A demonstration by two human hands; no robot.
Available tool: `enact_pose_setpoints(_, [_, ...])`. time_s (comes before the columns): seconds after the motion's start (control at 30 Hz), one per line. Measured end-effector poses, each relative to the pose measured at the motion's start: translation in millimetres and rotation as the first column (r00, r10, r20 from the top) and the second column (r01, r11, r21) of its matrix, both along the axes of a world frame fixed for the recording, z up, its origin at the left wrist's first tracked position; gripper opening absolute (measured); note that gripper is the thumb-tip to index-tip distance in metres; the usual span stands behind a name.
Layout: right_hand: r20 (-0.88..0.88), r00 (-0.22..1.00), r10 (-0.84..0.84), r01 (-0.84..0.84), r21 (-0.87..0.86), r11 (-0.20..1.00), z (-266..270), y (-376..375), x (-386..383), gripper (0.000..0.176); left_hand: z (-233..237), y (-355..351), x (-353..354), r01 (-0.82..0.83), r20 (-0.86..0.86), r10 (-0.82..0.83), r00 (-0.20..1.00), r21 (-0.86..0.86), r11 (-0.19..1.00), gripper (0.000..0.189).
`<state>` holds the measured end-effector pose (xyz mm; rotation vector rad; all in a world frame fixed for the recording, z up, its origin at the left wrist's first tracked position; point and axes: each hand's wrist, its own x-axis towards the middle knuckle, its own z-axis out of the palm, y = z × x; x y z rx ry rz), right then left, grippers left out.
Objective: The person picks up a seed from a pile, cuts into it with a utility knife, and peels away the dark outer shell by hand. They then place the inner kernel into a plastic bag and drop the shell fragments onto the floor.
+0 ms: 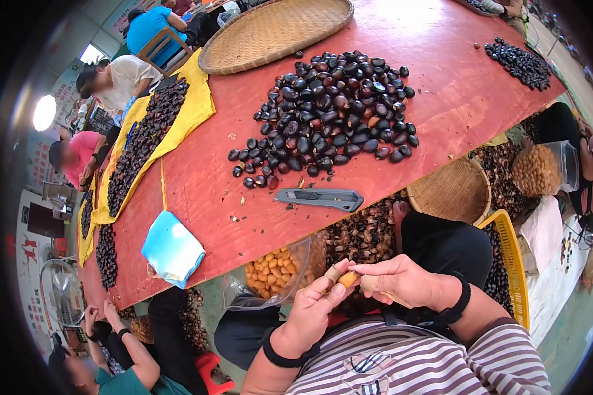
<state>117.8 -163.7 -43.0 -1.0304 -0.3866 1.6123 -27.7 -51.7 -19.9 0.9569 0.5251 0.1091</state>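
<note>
My left hand (315, 304) is closed, pinching a small orange peeled kernel (348, 279) between thumb and forefinger. My right hand (405, 280) meets it from the other side, its fingertips closed on the same kernel. Tan wrappings cover some of my fingertips, and a thin pale strip shows under the right fingers; what it is I cannot make out. Below the hands, a clear plastic bag (234, 289) holds orange kernels (270, 271). On the red table ahead lie a heap of shiny dark nuts (336, 108) and a grey utility knife (319, 198).
A round woven tray (277, 33) sits at the table's far side. A blue-and-white mask (173, 249) hangs over the near edge. Dark nuts cover a yellow cloth (201, 99). Shell scraps (359, 237) lie below; a yellow crate (512, 263) stands right. Several people sit around.
</note>
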Motion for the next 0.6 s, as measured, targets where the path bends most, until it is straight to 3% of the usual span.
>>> enact_pose_setpoints(0.1, [-0.021,1.0,0.005,-0.006,-0.022,1.0,5.0,-0.8,3.5,0.032,-3.2,1.0,-0.2,0.009,0.028,-0.011,1.0,0.077,0.997,0.039])
enact_pose_setpoints(0.2, [0.053,0.998,0.018,-0.017,-0.017,1.0,7.7,-0.5,4.0,0.034,1.5,0.4,3.0,-0.104,0.025,0.105,0.994,-0.056,0.993,0.035])
enact_pose_setpoints(0.37, [0.299,0.954,0.031,-0.045,0.039,0.998,10.8,-2.2,-3.0,0.036,-18.0,12.9,-3.8,-0.07,-0.067,0.055,0.996,-0.23,0.971,0.024])
enact_pose_setpoints(0.43, [0.512,0.855,-0.08,-0.051,0.236,0.97,-3.1,-1.1,-7.9,0.038,-17.3,12.0,-3.1,-0.098,-0.084,0.075,0.994,-0.317,0.943,0.023])
enact_pose_setpoints(0.5, [0.641,0.74,-0.206,-0.075,0.383,0.921,-11.6,1.2,-10.4,0.038,-20.7,9.1,-2.9,-0.096,-0.041,0.088,0.995,-0.271,0.958,0.025])
enact_pose_setpoints(0.6, [0.623,0.764,-0.168,-0.04,0.306,0.951,-5.4,3.3,-12.5,0.038,-21.6,8.9,-1.5,-0.112,-0.063,0.102,0.993,-0.186,0.976,0.031])
